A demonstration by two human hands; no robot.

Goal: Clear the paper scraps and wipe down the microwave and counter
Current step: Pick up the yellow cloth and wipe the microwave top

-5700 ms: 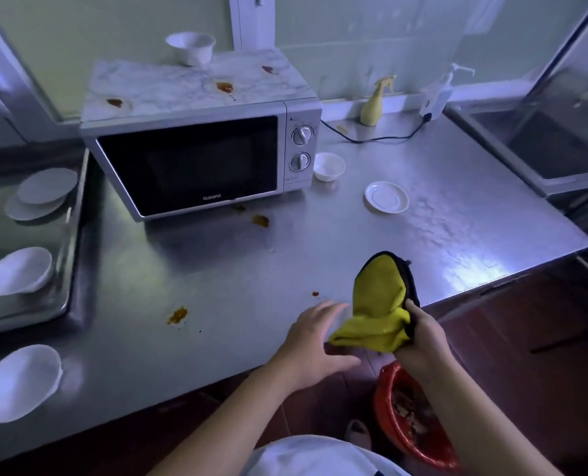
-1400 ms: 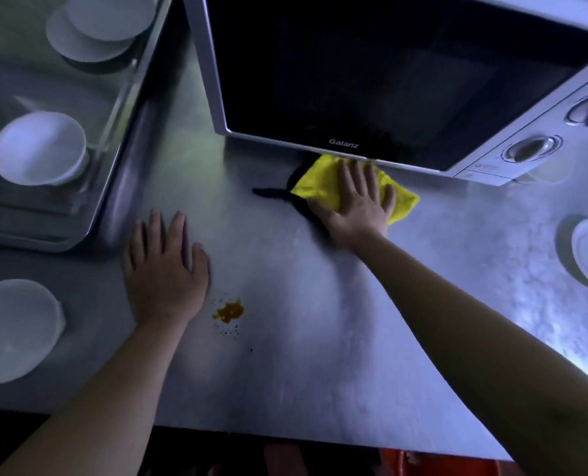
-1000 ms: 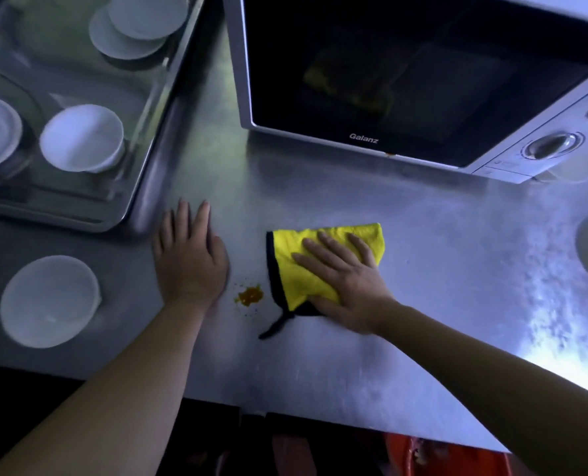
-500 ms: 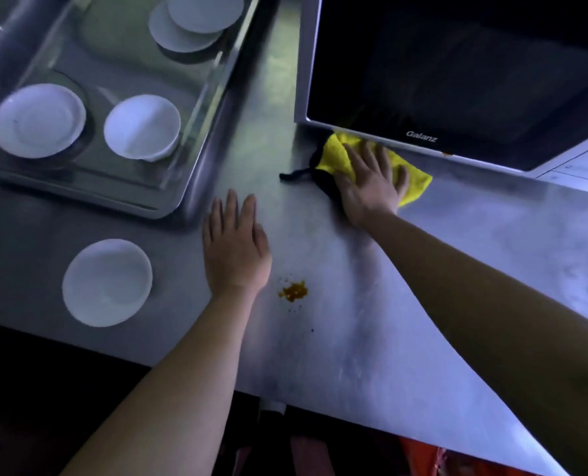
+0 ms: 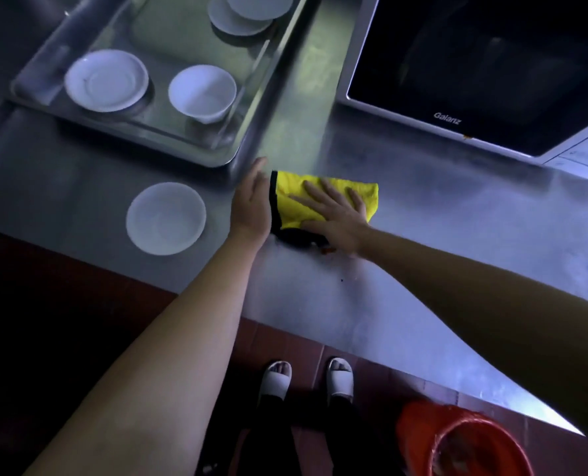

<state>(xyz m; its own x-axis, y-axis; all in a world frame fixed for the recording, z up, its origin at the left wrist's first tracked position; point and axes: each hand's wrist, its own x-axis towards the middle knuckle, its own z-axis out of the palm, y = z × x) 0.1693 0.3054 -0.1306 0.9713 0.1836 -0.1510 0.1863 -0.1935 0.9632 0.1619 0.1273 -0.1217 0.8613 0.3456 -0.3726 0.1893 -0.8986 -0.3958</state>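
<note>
A yellow cloth (image 5: 364, 194) with a black edge lies flat on the steel counter (image 5: 440, 255). My right hand (image 5: 337, 214) presses on it with straight, spread fingers. My left hand (image 5: 253, 204) rests flat on the counter, right beside the cloth's left edge. A small orange smear (image 5: 328, 250) shows at the cloth's near edge, under my right wrist. The microwave (image 5: 491, 67) with its dark door stands at the upper right, and a tiny orange fleck marks its lower door frame.
A steel tray (image 5: 141, 132) at the upper left holds a white saucer (image 5: 106, 80), a white bowl (image 5: 201, 92) and stacked plates (image 5: 247, 12). Another white bowl (image 5: 166, 218) sits near the counter's front edge. A red bin (image 5: 464, 441) stands on the floor beside my feet.
My right hand has slid the cloth back from the microwave's base toward the front, onto the orange stain next to my left hand. The view has shifted left and down.
</note>
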